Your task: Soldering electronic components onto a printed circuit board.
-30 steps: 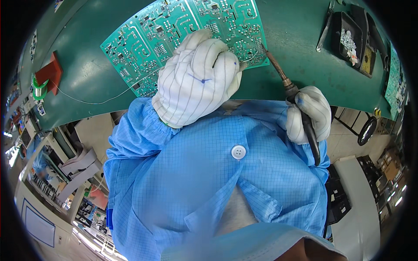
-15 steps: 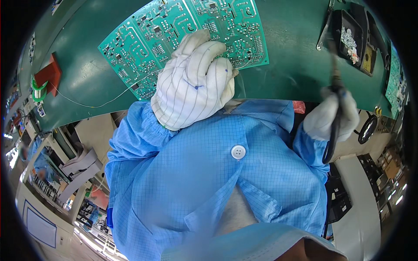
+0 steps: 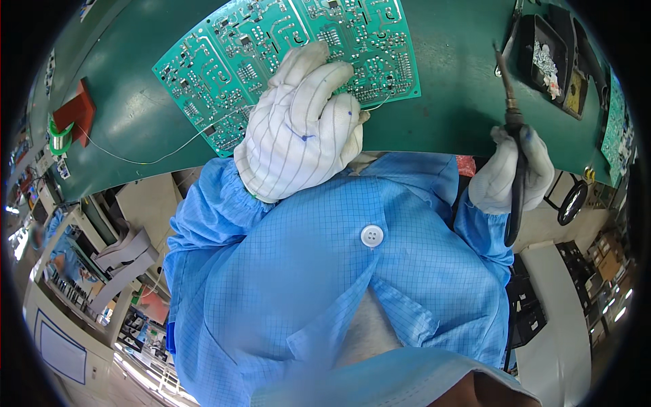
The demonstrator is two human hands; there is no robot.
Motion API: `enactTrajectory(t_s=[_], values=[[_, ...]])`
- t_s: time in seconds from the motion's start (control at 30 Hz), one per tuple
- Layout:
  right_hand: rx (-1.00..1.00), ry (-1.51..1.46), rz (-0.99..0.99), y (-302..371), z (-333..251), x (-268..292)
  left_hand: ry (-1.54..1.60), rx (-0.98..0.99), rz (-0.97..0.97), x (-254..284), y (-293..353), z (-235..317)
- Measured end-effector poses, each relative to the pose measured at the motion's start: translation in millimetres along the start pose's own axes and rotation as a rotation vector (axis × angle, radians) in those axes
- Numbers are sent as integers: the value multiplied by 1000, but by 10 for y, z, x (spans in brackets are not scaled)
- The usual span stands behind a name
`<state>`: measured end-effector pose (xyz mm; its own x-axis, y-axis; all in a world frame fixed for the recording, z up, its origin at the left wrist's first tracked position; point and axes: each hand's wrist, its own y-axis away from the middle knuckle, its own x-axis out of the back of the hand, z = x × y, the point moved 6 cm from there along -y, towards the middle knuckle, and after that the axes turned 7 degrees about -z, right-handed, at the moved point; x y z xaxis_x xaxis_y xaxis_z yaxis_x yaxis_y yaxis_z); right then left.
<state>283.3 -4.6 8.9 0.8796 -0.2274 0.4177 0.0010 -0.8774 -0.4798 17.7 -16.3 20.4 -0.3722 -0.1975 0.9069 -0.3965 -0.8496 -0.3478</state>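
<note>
A green circuit board (image 3: 224,61) lies on the bench, its face dotted with solder joints and small parts. My left hand (image 3: 298,129), in a white striped glove, rests over the board's near edge with its fingers curled. Thin solder wire (image 3: 169,159) runs from a spool (image 3: 60,139) at the left into this hand, and a short end sticks out past the fingers on the right. My right hand (image 3: 507,178), also gloved, grips a soldering iron (image 3: 513,117) by its dark handle. The iron's tip points away from me, to the right of the board and apart from it.
A reddish-brown block (image 3: 78,114) stands beside the spool. At the right sit a black tray (image 3: 546,34) holding silvery scraps and a yellowish pad (image 3: 576,91). Another green board (image 3: 616,132) is at the far right. The bench's near edge runs close to my body.
The soldering iron, blurred by motion before, now shows sharply, its tip swung slightly left. My right hand has shifted slightly left and down. My left hand has hardly moved on the board.
</note>
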Motion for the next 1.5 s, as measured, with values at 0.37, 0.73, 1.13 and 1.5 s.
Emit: enactTrajectory(t_s=[0.37, 0.73, 1.13, 1.5], values=[[37, -133, -81, 21, 1, -40, -71, 24, 31, 73, 97, -8], [19, -315, -182, -83, 94, -32, 20, 27, 82, 110, 194, -76], [-39, -369, -200, -79, 123, -161, 167, 70, 47, 181, 208, -170], [-48, -431, -156, -90, 90, -217, 175, 58, 55, 206, 244, -201]])
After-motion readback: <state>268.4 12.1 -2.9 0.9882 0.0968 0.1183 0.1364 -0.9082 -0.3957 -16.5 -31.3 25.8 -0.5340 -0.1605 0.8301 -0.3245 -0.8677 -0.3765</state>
